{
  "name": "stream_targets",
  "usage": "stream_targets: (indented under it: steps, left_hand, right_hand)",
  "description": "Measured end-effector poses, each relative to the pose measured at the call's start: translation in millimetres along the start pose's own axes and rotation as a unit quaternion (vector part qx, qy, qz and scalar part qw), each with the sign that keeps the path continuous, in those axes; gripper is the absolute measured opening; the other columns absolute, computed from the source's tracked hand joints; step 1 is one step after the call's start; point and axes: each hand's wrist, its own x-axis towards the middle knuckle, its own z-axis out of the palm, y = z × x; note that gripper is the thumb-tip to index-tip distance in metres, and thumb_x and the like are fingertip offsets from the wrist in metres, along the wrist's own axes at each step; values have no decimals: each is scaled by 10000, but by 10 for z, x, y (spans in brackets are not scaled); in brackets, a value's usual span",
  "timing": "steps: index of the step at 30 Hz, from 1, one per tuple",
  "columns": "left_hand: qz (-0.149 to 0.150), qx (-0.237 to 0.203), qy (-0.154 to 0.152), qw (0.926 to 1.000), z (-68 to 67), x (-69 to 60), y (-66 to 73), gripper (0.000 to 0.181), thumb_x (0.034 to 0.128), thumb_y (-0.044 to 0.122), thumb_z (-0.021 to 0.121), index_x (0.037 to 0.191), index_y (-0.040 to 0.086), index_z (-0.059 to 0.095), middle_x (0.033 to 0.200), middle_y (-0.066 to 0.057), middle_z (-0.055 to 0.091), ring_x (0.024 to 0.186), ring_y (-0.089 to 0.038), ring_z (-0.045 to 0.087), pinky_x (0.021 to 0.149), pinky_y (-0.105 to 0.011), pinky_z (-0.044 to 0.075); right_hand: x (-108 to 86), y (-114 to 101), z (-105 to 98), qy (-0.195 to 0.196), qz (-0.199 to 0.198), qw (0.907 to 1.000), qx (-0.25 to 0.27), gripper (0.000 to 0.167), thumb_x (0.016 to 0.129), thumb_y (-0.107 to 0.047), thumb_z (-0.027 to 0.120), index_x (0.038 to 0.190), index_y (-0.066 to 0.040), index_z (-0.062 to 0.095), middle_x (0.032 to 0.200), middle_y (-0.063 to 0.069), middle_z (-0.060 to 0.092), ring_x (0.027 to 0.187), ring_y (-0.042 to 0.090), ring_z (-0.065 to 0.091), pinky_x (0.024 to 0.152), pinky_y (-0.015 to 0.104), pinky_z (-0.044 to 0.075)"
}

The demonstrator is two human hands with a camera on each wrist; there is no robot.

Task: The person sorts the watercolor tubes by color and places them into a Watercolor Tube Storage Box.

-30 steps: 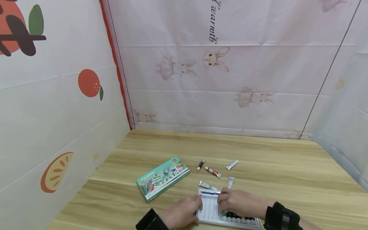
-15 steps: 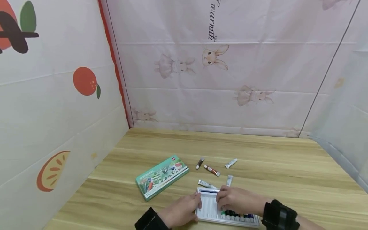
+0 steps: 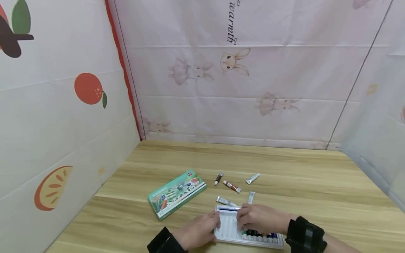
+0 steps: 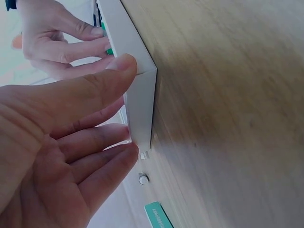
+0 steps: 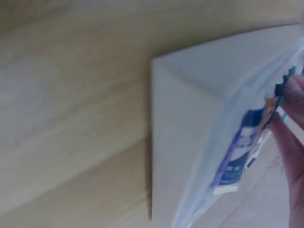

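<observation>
A white plastic tray [image 3: 225,230] with narrow slots lies near the front of the table. My left hand [image 3: 198,230] grips its left end, thumb at one corner and fingers at the other, as the left wrist view shows. My right hand [image 3: 264,219] is over the middle of the tray, fingers bent down, pinching a green-marked paint tube [image 4: 109,50] that it mostly hides. Several paint tubes [image 3: 261,237] fill the right-hand slots, among them a blue-labelled one [image 5: 237,159]. A thin dark blue stick [image 3: 228,209] lies along the tray's far side.
Beyond the tray lie loose tubes: a dark one [image 3: 218,179], a red-brown one [image 3: 232,186] and white ones, one at the back [image 3: 252,179], one upright in view [image 3: 251,197], one by the rim [image 3: 225,201]. A green paint box [image 3: 177,195] lies left.
The head view has shifted slightly, so the whole scene sits a little higher and further left. Both hands stay in place on and over the tray, with hardly any movement.
</observation>
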Motion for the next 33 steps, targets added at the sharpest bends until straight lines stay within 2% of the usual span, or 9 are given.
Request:
stream_targets:
  steps: [3,6,11,13,17,21,25,30,33]
  left_hand:
    - [-11,49,12,10000,-10,6,12,218,777,132,733,899,135,553,1196,-84,559,1112,-106,497,915,-256,424]
    - [-8,96,13,10000,-14,-12,5,215,779,141,731,910,131,560,1148,-53,575,1065,-86,519,884,-236,441]
    - [47,139,64,9999,-7,-7,12,226,778,138,729,928,118,561,886,78,513,762,-11,483,717,-155,451]
    - [53,138,72,9999,-7,1,21,230,779,137,727,939,109,565,859,90,485,710,-12,449,666,-140,435]
    - [67,195,108,9997,-15,-6,32,236,778,137,729,946,99,567,857,95,480,729,-4,458,672,-137,432]
    - [36,245,131,9996,-40,-10,38,247,783,129,724,959,89,556,850,89,473,724,-10,453,673,-141,427]
    - [-42,234,110,9997,-65,-3,41,248,788,124,719,972,85,558,871,76,485,700,-17,439,669,-140,424]
    - [-108,285,60,9995,-47,0,49,257,779,133,726,974,88,564,834,92,470,677,-13,437,638,-136,422]
    - [-105,296,22,9995,-24,2,57,248,779,137,728,953,102,555,819,105,458,666,-6,432,633,-133,419]
  right_hand:
    - [13,-3,-30,-45,-95,9999,-51,164,797,-71,699,931,-165,700,998,-81,607,920,23,503,782,81,404]
    - [44,-4,-20,-156,-80,9998,-119,168,796,-76,701,932,-176,697,998,-93,600,900,12,493,765,69,396]
    - [44,-21,-20,-294,299,9991,-77,154,789,-98,708,913,-189,697,955,-128,575,850,-10,480,717,82,412]
    - [36,-40,-31,-259,397,9988,-78,141,784,-104,713,896,-189,701,916,-144,560,819,-21,475,695,83,414]
    - [27,-80,-40,-137,376,9988,-264,113,784,-107,713,870,-180,706,868,-145,552,774,-29,469,660,74,403]
    - [25,-93,-32,-32,368,9983,-457,113,790,-107,711,874,-182,704,884,-127,576,829,-12,521,696,106,443]
    - [23,-70,-35,59,496,9987,-136,138,786,-87,711,884,-184,701,921,-112,605,882,14,551,728,147,469]
    - [-12,-18,-99,67,846,9930,825,191,821,-38,660,954,-169,701,979,-109,629,930,37,567,765,194,483]
    - [-92,10,-148,425,1113,9890,876,206,835,-15,636,972,-157,695,971,-112,625,913,44,573,759,224,495]
